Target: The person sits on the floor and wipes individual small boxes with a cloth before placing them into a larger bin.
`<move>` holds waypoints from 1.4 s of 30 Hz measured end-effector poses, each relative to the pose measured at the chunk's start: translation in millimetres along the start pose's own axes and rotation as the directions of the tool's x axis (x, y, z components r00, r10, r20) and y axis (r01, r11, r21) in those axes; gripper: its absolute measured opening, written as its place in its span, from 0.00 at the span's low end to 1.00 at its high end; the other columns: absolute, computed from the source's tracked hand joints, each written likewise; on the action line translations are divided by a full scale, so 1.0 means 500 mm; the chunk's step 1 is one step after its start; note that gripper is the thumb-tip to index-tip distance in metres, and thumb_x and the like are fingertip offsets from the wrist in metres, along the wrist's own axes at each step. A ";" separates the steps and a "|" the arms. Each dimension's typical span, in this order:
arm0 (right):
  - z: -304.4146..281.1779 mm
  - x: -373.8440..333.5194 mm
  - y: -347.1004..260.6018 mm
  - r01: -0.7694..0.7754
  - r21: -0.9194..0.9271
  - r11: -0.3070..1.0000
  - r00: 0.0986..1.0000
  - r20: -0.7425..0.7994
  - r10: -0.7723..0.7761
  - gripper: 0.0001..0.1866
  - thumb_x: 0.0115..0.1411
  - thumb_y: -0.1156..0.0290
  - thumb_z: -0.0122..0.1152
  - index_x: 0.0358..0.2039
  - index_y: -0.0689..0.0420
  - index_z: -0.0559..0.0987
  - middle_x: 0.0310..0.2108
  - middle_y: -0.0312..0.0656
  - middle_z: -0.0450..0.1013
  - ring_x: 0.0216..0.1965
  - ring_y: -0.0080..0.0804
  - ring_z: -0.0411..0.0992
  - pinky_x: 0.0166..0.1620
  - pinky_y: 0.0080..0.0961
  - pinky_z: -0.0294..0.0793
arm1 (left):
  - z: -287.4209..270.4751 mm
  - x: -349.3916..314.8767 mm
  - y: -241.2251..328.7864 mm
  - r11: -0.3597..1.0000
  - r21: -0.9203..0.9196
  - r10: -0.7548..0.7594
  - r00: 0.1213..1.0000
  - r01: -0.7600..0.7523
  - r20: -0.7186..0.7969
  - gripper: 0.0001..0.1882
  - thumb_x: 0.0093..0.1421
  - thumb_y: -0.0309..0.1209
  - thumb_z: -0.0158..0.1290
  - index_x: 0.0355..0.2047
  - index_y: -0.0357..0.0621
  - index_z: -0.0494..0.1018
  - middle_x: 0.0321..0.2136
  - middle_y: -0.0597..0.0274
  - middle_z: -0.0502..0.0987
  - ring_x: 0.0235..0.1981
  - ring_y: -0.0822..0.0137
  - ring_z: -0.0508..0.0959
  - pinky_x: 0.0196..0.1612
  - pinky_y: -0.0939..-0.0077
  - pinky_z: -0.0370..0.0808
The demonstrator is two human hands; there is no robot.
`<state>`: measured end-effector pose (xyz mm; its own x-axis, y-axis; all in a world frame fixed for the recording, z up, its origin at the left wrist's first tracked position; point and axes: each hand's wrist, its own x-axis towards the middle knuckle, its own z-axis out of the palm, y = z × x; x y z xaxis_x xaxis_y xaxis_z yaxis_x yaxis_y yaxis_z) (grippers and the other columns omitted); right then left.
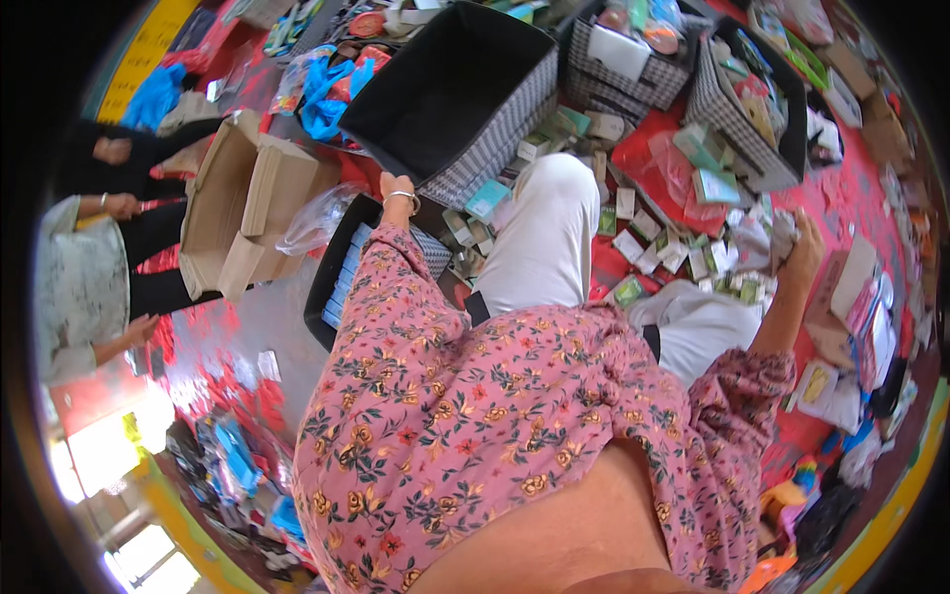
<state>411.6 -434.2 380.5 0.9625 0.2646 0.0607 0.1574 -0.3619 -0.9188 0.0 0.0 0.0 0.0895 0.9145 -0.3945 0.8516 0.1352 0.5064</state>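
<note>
My left hand (398, 188), with a bangle at the wrist, is closed on the near lower corner of a large fabric storage bin (495, 109). The bin is black inside with a black-and-white patterned side; it is tilted, and its dark inside looks bare. My right hand (804, 247) is out to the right, its fingers curled by a crumpled pale grey-white thing (768, 241) whose kind I cannot make out. Between my hands, many small green-and-white boxes (648, 238) lie scattered on the red floor, around my white-trousered knees. A turquoise box (486, 201) lies beside the bin.
Two filled patterned bins (633, 64) (747, 119) stand at the far right. A smaller black bin with blue packs (346, 267) is by my left arm. At left, people stand near an opened cardboard box (237, 213). Clear plastic (322, 220) and blue bags (332, 99) lie around.
</note>
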 end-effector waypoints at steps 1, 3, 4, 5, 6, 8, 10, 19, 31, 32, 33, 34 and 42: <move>-0.017 -0.043 0.007 -0.032 -0.024 0.999 0.999 -0.045 0.031 0.13 0.53 0.68 0.54 0.35 0.65 0.76 0.30 0.43 0.73 0.32 0.27 0.71 0.40 0.21 0.69 | -0.048 0.016 -0.002 0.984 0.162 0.064 0.995 -0.075 0.075 0.15 0.45 0.36 0.54 0.33 0.45 0.73 0.34 0.51 0.75 0.36 0.57 0.75 0.37 0.71 0.71; 0.118 -0.070 0.084 -0.033 0.260 0.965 0.988 -0.140 0.071 0.12 0.51 0.70 0.56 0.34 0.63 0.77 0.30 0.41 0.73 0.32 0.26 0.70 0.38 0.21 0.68 | -0.300 0.072 0.146 0.161 0.878 0.395 0.845 -0.451 0.361 0.11 0.44 0.40 0.54 0.23 0.49 0.78 0.30 0.59 0.77 0.35 0.62 0.77 0.35 0.70 0.71; 0.142 -0.091 0.111 0.175 0.085 0.981 0.983 -0.068 -0.169 0.12 0.50 0.70 0.56 0.34 0.62 0.77 0.30 0.40 0.73 0.32 0.24 0.70 0.38 0.20 0.68 | -0.353 0.091 0.142 0.156 0.897 0.424 0.848 -0.414 0.318 0.12 0.43 0.41 0.55 0.25 0.48 0.77 0.31 0.57 0.77 0.34 0.62 0.77 0.35 0.69 0.72; 0.148 -0.070 0.138 0.205 0.088 0.975 0.973 -0.129 -0.193 0.12 0.49 0.70 0.57 0.34 0.62 0.77 0.31 0.40 0.73 0.32 0.25 0.70 0.37 0.21 0.69 | -0.391 0.112 0.125 0.172 0.904 0.449 0.848 -0.391 0.281 0.15 0.42 0.42 0.56 0.27 0.47 0.77 0.32 0.56 0.77 0.33 0.62 0.77 0.34 0.68 0.72; 0.147 -0.079 0.112 0.061 0.271 0.961 0.982 -0.188 -0.010 0.13 0.48 0.70 0.58 0.34 0.62 0.77 0.30 0.40 0.73 0.32 0.26 0.71 0.36 0.22 0.70 | -0.423 0.134 0.085 0.207 0.908 0.418 0.873 -0.363 0.253 0.15 0.42 0.42 0.56 0.28 0.47 0.76 0.32 0.55 0.77 0.33 0.62 0.76 0.34 0.68 0.72; 0.084 -0.068 0.109 -0.048 0.552 0.832 0.919 -0.302 0.254 0.12 0.48 0.70 0.58 0.33 0.63 0.77 0.28 0.40 0.73 0.28 0.27 0.71 0.32 0.23 0.71 | -0.440 0.160 0.021 0.487 0.828 0.252 0.952 -0.279 0.173 0.17 0.41 0.41 0.57 0.30 0.46 0.75 0.33 0.54 0.76 0.32 0.61 0.76 0.34 0.68 0.73; -0.022 -0.084 0.125 -0.024 0.596 0.803 0.853 -0.407 0.327 0.09 0.50 0.70 0.56 0.29 0.62 0.76 0.25 0.39 0.73 0.24 0.28 0.71 0.29 0.22 0.70 | -0.423 0.187 -0.047 0.991 -0.025 -0.130 0.991 0.131 0.029 0.19 0.41 0.41 0.57 0.32 0.45 0.74 0.34 0.53 0.75 0.32 0.61 0.76 0.34 0.68 0.73; -0.368 -0.286 0.240 0.091 0.819 0.566 0.915 -0.293 0.277 0.10 0.54 0.67 0.52 0.27 0.62 0.71 0.21 0.42 0.70 0.20 0.37 0.70 0.22 0.30 0.72 | -0.407 0.057 0.212 0.725 -0.670 -0.090 0.943 -0.159 -0.320 0.27 0.46 0.35 0.53 0.45 0.37 0.61 0.37 0.46 0.70 0.36 0.50 0.72 0.38 0.55 0.71; -0.017 -0.077 0.270 -0.207 0.473 0.856 0.876 -0.301 0.377 0.07 0.46 0.68 0.57 0.27 0.55 0.76 0.23 0.37 0.70 0.24 0.28 0.70 0.26 0.25 0.70 | 0.029 -0.324 0.657 0.708 -0.676 0.703 0.293 -0.205 0.648 0.13 0.56 0.22 0.42 0.43 0.34 0.65 0.34 0.52 0.75 0.30 0.63 0.77 0.32 0.76 0.76; 0.057 -0.069 0.349 -0.370 0.347 0.862 0.846 -0.258 0.467 0.10 0.45 0.66 0.56 0.28 0.56 0.76 0.25 0.40 0.71 0.27 0.31 0.71 0.28 0.27 0.71 | 0.079 -0.299 0.624 0.795 -0.593 0.593 0.373 -0.128 0.713 0.14 0.55 0.22 0.42 0.43 0.35 0.65 0.34 0.53 0.75 0.30 0.64 0.77 0.32 0.76 0.75; 0.123 -0.063 0.435 -0.550 0.120 0.826 0.797 -0.221 0.563 0.12 0.45 0.64 0.55 0.29 0.58 0.76 0.27 0.43 0.72 0.29 0.35 0.72 0.31 0.29 0.71 | 0.116 -0.285 0.622 0.855 -0.518 0.481 0.430 -0.037 0.764 0.14 0.55 0.22 0.43 0.44 0.35 0.64 0.34 0.53 0.74 0.31 0.65 0.76 0.32 0.76 0.75; 0.181 -0.093 0.524 -0.688 -0.183 0.702 0.726 -0.185 0.662 0.15 0.45 0.62 0.54 0.30 0.59 0.76 0.29 0.47 0.73 0.32 0.38 0.72 0.33 0.31 0.71 | 0.094 -0.311 0.619 0.916 -0.386 0.305 0.434 0.111 0.848 0.15 0.54 0.24 0.44 0.44 0.36 0.64 0.34 0.53 0.74 0.32 0.64 0.76 0.32 0.74 0.75; 0.344 -0.326 0.534 -0.584 -0.701 0.409 0.661 -0.118 0.741 0.37 0.36 0.44 0.63 0.41 0.61 0.73 0.43 0.51 0.70 0.46 0.45 0.68 0.45 0.37 0.68 | -0.034 -0.479 0.570 0.230 -0.263 0.444 -0.140 -0.937 0.885 0.18 0.53 0.37 0.44 0.40 0.38 0.68 0.35 0.46 0.73 0.38 0.51 0.73 0.43 0.63 0.68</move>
<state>258.8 -420.1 58.0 0.7790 -0.1987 -0.5947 -0.3426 -0.9293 -0.1382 212.2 -173.8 251.8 0.8228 -0.4051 -0.3987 -0.0239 -0.7255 0.6878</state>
